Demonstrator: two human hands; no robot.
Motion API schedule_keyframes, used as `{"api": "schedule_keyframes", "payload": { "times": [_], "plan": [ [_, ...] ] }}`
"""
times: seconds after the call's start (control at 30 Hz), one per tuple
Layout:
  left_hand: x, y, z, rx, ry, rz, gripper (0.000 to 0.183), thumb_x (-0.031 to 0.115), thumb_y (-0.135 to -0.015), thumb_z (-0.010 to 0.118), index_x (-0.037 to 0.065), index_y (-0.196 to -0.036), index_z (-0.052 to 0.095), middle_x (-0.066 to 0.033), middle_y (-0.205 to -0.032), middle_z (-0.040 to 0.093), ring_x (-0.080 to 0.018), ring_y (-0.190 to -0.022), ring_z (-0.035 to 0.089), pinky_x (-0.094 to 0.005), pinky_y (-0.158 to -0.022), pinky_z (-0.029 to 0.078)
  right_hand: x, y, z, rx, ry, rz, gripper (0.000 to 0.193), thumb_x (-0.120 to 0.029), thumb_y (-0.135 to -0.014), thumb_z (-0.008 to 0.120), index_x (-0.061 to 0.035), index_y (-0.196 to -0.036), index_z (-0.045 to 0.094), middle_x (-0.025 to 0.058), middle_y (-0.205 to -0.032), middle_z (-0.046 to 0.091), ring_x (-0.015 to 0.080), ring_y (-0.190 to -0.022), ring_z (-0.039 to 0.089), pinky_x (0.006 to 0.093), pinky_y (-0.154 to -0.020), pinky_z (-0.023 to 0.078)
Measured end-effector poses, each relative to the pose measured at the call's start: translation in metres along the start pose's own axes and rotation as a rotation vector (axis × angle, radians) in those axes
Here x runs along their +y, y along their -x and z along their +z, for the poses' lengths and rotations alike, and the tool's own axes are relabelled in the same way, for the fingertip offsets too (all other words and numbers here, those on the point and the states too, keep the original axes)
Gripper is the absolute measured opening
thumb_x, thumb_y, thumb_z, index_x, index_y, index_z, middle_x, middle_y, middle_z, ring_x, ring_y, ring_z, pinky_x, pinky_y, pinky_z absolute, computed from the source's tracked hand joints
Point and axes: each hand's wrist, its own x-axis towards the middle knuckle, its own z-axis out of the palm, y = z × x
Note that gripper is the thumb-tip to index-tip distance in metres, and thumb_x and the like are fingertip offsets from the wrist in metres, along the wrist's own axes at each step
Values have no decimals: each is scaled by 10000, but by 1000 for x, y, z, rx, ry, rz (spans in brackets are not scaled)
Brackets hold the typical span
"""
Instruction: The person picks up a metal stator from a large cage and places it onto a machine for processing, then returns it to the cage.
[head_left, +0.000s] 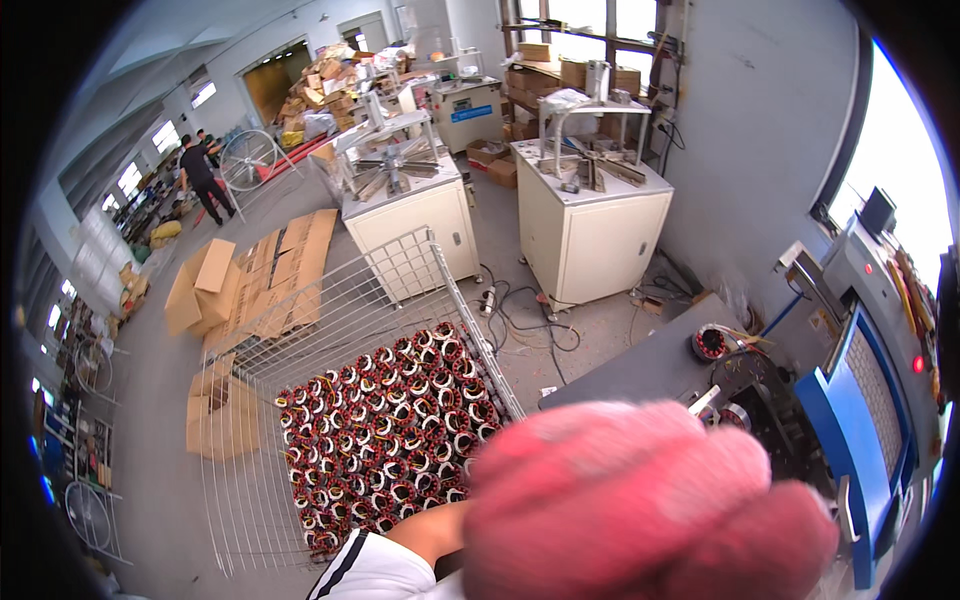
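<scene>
Gloved hand looms beside a cage of wound rings

Opened cardboard (205, 290) lies at the left, beside a wire cage (463, 312) holding rows of red, black and white wound rings (390, 430). The left hand (630, 500), in a blurred red glove, covers the cage's near right corner; I cannot tell whether it grips anything, nor how the right hand stands. One similar ring (710, 344) sits on the grey table (630, 365), left of a blue-framed machine (842, 440).

I'm holding my left arm (432, 533) angled rightward; one blurred, reddish hand (640, 500), side unclear, is filling my near view.
</scene>
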Motion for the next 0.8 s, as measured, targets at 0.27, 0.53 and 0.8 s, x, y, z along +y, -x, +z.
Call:
{"api": "schedule_keyframes", "payload": {
  "times": [0.27,0.53,0.8],
  "plan": [
    [16,-19,4,82,355,-130,615,235,-904,587,21,-1422,332,-177,-1257,467,-286,-1068,559,-361,-895,478,0,15,-14,-38,216,-107,413,-363,-861,680,-64,-1059,476,123,-985,544,219,-900,544,383,-866,439],
    [64,-72,-31,576,483,335,606,122,-896,617,27,-1427,342,-147,-1296,461,-243,-1064,574,-328,-902,476,8,80,-67,326,489,-114,683,-291,-810,752,31,-1301,404,191,-1253,533,271,-1133,546,388,-990,414],
    [115,-87,-22,659,838,479,552,-18,-937,513,47,-1450,320,-102,-1375,382,-182,-1159,525,-300,-958,449,-19,147,-97,368,767,28,449,-214,-902,604,38,-1254,486,161,-1236,550,258,-1131,526,369,-1005,382]
  ]
}}
